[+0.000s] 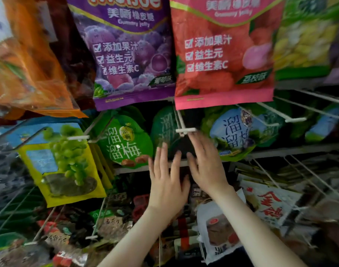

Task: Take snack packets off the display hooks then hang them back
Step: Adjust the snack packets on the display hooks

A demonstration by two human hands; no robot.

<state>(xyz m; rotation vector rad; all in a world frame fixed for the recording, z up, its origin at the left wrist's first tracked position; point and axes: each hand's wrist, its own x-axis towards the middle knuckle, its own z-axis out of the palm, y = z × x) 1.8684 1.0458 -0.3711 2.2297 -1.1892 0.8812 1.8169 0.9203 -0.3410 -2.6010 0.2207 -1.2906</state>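
Observation:
Both my hands are raised side by side in front of the middle row of hooks. My left hand (165, 178) has its fingers spread and holds nothing. My right hand (207, 162) is also spread and empty, its fingertips just below the white tip of a hook (186, 130). Behind the hands hangs a dark green plum packet (164, 130), partly hidden. A brighter green plum packet (124, 143) hangs to its left and a blue-and-green packet (232, 133) to its right.
Above hang a purple grape gummy bag (130, 54), a red lychee gummy bag (224, 54), an orange bag (28, 70) and a green-yellow bag (307, 39). A yellow raisin packet (66, 166) hangs at left. Bare wire hooks (291, 114) jut out at right. More packets crowd the lower rows.

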